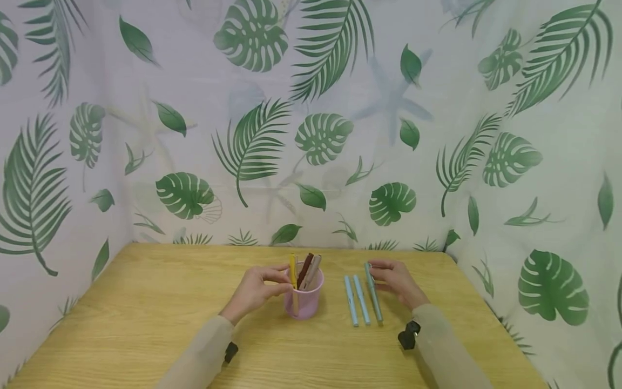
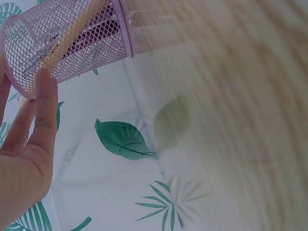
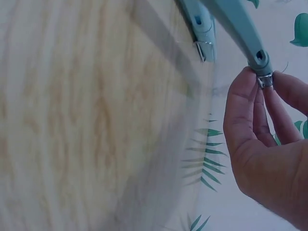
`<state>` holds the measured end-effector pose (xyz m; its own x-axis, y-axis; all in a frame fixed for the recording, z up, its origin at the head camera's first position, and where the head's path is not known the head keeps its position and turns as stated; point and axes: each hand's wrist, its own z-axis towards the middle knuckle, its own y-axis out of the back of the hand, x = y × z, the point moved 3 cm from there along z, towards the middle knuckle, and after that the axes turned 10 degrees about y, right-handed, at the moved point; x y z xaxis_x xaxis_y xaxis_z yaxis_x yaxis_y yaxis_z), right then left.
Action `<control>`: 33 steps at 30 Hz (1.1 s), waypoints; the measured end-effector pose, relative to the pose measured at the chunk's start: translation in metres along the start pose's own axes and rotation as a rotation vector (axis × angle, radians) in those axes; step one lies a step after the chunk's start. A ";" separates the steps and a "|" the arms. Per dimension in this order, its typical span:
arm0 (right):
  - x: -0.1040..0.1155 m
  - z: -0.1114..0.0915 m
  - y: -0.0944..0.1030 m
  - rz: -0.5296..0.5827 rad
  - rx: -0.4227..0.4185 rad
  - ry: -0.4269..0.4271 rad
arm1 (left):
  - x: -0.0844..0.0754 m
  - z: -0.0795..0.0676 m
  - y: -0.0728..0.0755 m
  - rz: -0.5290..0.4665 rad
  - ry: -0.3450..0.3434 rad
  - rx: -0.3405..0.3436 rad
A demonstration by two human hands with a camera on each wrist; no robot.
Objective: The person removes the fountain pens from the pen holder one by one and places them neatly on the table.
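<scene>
In the head view my left hand [image 1: 259, 287] is at the rim of a pink mesh pen cup [image 1: 305, 309], its fingertips pinching a yellow pen [image 1: 293, 270] that stands in the cup. The left wrist view shows the left fingers [image 2: 44, 101] right at the mesh cup's rim, partly cut off by the frame. A dark red pen [image 1: 304, 267] and a greyish-brown pen [image 1: 311, 274] lean in the cup too. My right hand [image 1: 399, 282] pinches the upper end of a teal pen [image 1: 373, 294] between thumb and fingers [image 3: 240, 96].
Two light blue pens [image 1: 351, 300] lie side by side on the wooden table [image 1: 146, 324], between the cup and the teal pen. Leaf-patterned sheets [image 1: 330, 216] rise behind the table and at both sides. A black wrist camera [image 1: 409, 335] sits at the right sleeve.
</scene>
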<state>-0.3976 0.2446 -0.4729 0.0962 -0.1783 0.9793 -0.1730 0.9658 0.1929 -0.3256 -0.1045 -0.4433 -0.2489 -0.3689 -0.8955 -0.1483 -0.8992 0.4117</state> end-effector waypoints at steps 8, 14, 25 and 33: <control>-0.007 0.003 0.001 -0.019 -0.010 -0.053 | 0.003 -0.002 0.002 0.051 0.029 -0.017; -0.012 0.006 0.005 -0.031 -0.018 -0.093 | 0.000 0.000 0.001 0.045 0.001 -0.020; -0.019 0.011 0.007 -0.065 0.023 -0.130 | 0.001 0.002 -0.001 0.042 0.004 -0.010; -0.018 0.014 0.003 -0.152 0.017 -0.150 | -0.001 -0.001 -0.001 0.026 0.000 -0.005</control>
<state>-0.4139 0.2484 -0.4887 -0.0247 -0.3486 0.9370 -0.1846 0.9227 0.3384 -0.3247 -0.1032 -0.4433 -0.2526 -0.3919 -0.8846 -0.1372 -0.8906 0.4337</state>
